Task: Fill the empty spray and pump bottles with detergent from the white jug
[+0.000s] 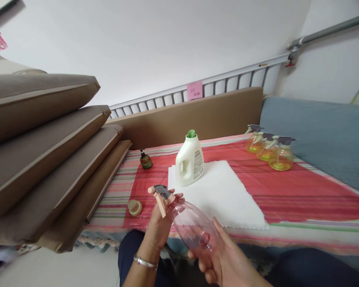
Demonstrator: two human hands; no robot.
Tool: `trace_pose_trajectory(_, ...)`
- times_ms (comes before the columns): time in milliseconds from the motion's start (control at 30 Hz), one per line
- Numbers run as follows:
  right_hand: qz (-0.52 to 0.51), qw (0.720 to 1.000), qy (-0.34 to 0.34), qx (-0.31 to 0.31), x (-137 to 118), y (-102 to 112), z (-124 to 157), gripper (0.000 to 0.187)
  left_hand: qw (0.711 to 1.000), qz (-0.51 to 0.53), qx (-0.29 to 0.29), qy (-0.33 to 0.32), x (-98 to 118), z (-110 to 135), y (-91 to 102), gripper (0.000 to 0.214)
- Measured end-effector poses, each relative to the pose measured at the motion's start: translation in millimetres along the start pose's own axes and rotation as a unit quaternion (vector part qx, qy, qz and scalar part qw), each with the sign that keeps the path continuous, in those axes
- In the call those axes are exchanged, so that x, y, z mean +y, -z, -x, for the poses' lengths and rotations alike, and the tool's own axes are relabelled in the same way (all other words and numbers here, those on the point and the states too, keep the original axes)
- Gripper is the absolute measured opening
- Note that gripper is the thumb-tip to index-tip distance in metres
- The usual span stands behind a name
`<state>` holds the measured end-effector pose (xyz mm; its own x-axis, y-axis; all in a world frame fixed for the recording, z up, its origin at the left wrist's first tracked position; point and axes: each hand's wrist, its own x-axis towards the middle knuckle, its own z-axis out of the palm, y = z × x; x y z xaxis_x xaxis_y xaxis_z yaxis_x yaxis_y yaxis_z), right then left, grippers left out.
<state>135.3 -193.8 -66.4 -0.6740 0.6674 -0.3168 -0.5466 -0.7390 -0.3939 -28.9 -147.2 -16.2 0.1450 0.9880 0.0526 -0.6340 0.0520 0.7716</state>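
A clear pink spray bottle lies tilted across both hands in front of me, its grey and peach trigger head pointing up to the left. My left hand has its fingers behind the bottle's neck, just below the trigger. Wrapped round the bottle's lower body is my right hand. Beyond them a white detergent jug stands uncapped on a white cloth, with green showing in its mouth. A pale cap rests on the table cover, left of my left hand.
A dark pump bottle stands at the back left. Several spray bottles with yellow liquid are grouped at the right on the red striped cloth. Brown cushions are stacked at the left. A pink note hangs on the railing.
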Motion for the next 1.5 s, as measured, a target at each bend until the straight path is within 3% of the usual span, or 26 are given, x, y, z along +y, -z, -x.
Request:
trace_pose_trajectory(200,0.019,1.0,0.014,0.005,2.1,1.4,1.0,0.066,0.996,-0.015,0.046,-0.079,-0.1,-0.2,-11.0,0.023)
trace_pose_trajectory(300,0.031,0.999,0.032,0.009,2.8,-3.0,2.4,0.065,0.99,-0.022,0.072,-0.115,-1.2,-0.6,-14.0,0.028)
trace_pose_trajectory(567,0.074,0.98,0.167,0.083,8.1,-18.3,4.1,0.055,0.995,-0.02,0.074,-0.07,-7.3,-6.1,6.9,0.027)
trace_pose_trajectory(767,0.067,0.981,0.166,0.079,9.0,-22.4,6.6,0.05,0.993,-0.004,0.063,-0.104,-6.3,-6.7,3.4,0.028)
trace_pose_trajectory(1200,0.051,0.991,0.105,0.069,7.7,-19.8,6.0,0.063,0.987,-0.045,0.061,-0.138,3.3,-3.0,-12.9,0.046)
trace_pose_trajectory(1500,0.048,0.99,0.113,0.076,7.1,-12.4,1.6,0.062,0.991,-0.036,0.057,-0.115,-1.8,-3.3,-5.6,0.033)
